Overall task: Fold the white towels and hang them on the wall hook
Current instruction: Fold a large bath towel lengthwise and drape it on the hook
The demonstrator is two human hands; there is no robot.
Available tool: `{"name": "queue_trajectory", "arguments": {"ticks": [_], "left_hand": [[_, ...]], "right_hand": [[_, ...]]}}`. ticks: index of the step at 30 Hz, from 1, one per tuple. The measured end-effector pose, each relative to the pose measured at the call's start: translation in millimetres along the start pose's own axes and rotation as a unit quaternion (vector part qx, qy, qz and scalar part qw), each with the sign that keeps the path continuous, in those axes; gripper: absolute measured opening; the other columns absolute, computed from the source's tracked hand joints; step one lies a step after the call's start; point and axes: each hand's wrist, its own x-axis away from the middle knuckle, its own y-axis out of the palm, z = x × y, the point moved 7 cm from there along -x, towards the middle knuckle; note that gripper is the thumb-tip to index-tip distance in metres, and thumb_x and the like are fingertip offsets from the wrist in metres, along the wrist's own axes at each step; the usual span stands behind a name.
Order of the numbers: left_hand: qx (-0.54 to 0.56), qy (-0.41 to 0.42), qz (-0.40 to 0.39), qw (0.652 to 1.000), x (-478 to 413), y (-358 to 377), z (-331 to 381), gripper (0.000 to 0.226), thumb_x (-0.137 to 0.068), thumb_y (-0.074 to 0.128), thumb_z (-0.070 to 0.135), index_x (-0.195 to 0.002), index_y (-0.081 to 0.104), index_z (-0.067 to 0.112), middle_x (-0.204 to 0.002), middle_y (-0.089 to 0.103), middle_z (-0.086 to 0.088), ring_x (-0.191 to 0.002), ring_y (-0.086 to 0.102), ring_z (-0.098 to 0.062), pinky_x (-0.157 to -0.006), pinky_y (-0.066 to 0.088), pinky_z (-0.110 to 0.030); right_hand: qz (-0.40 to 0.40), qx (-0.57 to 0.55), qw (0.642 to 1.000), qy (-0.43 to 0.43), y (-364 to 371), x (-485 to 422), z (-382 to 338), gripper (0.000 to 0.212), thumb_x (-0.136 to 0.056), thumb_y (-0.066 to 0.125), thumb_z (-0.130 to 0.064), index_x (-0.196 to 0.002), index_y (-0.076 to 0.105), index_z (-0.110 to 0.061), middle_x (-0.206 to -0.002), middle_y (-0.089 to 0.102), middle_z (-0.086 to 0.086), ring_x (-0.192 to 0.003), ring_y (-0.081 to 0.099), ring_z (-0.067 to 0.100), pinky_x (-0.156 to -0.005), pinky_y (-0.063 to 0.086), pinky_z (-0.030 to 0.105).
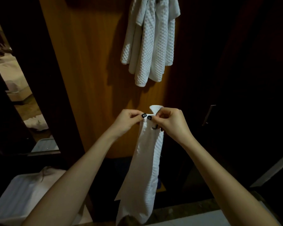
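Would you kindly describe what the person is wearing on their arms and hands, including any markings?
Both forearms are bare, with no sleeves, watch or bracelets in view. The left hand and right hand have thumbnails painted black with small white patterns. No rings show.

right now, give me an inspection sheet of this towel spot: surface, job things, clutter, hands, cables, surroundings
surface: pale ledge along the bottom edge; only a strip shows
job's things: white towel, folded into a long strip, hangs from both hands; hanging towels high on the wood panel; the hook is out of view
clutter: white container at lower left; crumpled cloth on the floor at left
grippers: left hand and right hand both pinch the towel's top, thumbs close together
cables: nothing seen
surroundings: dark door with a metal handle at right; bed at far left
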Motion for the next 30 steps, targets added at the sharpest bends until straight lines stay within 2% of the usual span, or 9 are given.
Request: {"name": "queue_trajectory", "arguments": {"ticks": [4, 7, 13, 16, 19, 21, 23, 26, 30], "left_hand": [[0.067, -0.028, -0.002, 0.997, 7, 2, -5, 0.029, -0.091, 0.053, 0.031, -0.092, 0.073, 0.010, -0.091, 0.075, -0.002, -0.088, 0.068, -0.014, -0.077, 0.051, -0.020], [0.030, -0.029, -0.012, 0.999, 11, 2, -6, 0.018, -0.090, 0.060, 0.025, -0.098, 0.073, 0.015, -0.098, 0.074, 0.001, -0.097, 0.067, -0.014, -0.082, 0.051, -0.020], [-0.020, -0.012, 0.038, 0.999, 21, 7, -9, 0.016, -0.086, 0.067, 0.010, -0.083, 0.066, 0.026, -0.065, 0.065, 0.023, -0.065, 0.058, 0.011, -0.059, 0.041, -0.005], [-0.009, -0.003, 0.066, 0.998, 25, 5, -10, 0.013, -0.090, 0.063, 0.013, -0.088, 0.068, 0.025, -0.071, 0.068, 0.020, -0.070, 0.059, 0.010, -0.063, 0.043, -0.006], [-0.008, 0.013, 0.091, 0.996, 29, 2, -9, 0.015, -0.093, 0.059, 0.016, -0.093, 0.069, 0.026, -0.087, 0.072, 0.008, -0.084, 0.066, -0.003, -0.074, 0.049, -0.014], [-0.014, 0.016, 0.086, 0.996, 29, 2, -10, 0.014, -0.095, 0.055, 0.016, -0.093, 0.068, 0.022, -0.090, 0.070, 0.001, -0.085, 0.066, -0.011, -0.076, 0.050, -0.022], [-0.016, 0.026, 0.079, 0.996, 26, 1, -7, 0.017, -0.097, 0.052, 0.014, -0.088, 0.064, 0.022, -0.083, 0.066, 0.007, -0.078, 0.062, -0.003, -0.071, 0.048, -0.017], [-0.026, 0.040, 0.087, 0.995, 18, -7, 1, 0.021, -0.097, 0.050, 0.009, -0.085, 0.060, 0.022, -0.082, 0.061, 0.008, -0.075, 0.056, 0.006, -0.070, 0.043, -0.012], [-0.012, 0.058, 0.124, 0.991, 9, -30, 12, 0.022, -0.098, 0.047, 0.007, -0.084, 0.058, 0.020, -0.079, 0.057, 0.006, -0.070, 0.054, 0.009, -0.067, 0.042, -0.010]], "right_hand": [[0.026, -0.012, 1.000, 0.002, -1, -3, 4, 0.026, -0.086, 0.073, -0.017, -0.062, 0.064, -0.011, -0.058, 0.066, 0.003, -0.048, 0.060, 0.004, -0.046, 0.044, 0.014], [0.018, -0.036, 0.999, 0.004, 3, -4, 8, 0.027, -0.087, 0.072, -0.017, -0.061, 0.064, -0.015, -0.057, 0.067, 0.004, -0.047, 0.061, 0.004, -0.045, 0.043, 0.013], [-0.019, -0.063, 0.998, -0.001, 19, -2, 14, 0.024, -0.089, 0.070, -0.018, -0.066, 0.065, -0.013, -0.060, 0.069, 0.002, -0.050, 0.061, 0.004, -0.047, 0.045, 0.014], [-0.042, -0.090, 0.995, -0.007, 24, -1, 15, 0.023, -0.090, 0.069, -0.019, -0.068, 0.065, -0.014, -0.062, 0.070, 0.004, -0.052, 0.061, 0.006, -0.049, 0.045, 0.016], [-0.064, -0.072, 0.995, -0.008, 25, -4, 14, 0.022, -0.091, 0.068, -0.019, -0.069, 0.064, -0.015, -0.064, 0.070, 0.003, -0.054, 0.063, 0.008, -0.051, 0.047, 0.018], [-0.093, -0.022, 0.995, -0.008, 23, -8, 12, 0.022, -0.092, 0.066, -0.022, -0.072, 0.063, -0.014, -0.065, 0.069, 0.002, -0.053, 0.063, 0.009, -0.050, 0.047, 0.018], [-0.117, 0.072, 0.990, -0.027, 17, -11, 11, 0.026, -0.094, 0.061, -0.033, -0.075, 0.062, -0.015, -0.064, 0.065, 0.000, -0.054, 0.059, 0.008, -0.050, 0.043, 0.020], [-0.111, 0.222, 0.968, -0.045, 2, -14, 22, 0.036, -0.093, 0.054, -0.049, -0.078, 0.061, -0.018, -0.077, 0.053, -0.003, -0.068, 0.048, 0.009, -0.060, 0.036, 0.026], [-0.096, 0.280, 0.955, -0.011, -21, -17, 46, 0.042, -0.086, 0.057, -0.059, -0.083, 0.067, -0.019, -0.122, 0.046, 0.005, -0.113, 0.042, 0.019, -0.092, 0.041, 0.034]]}}
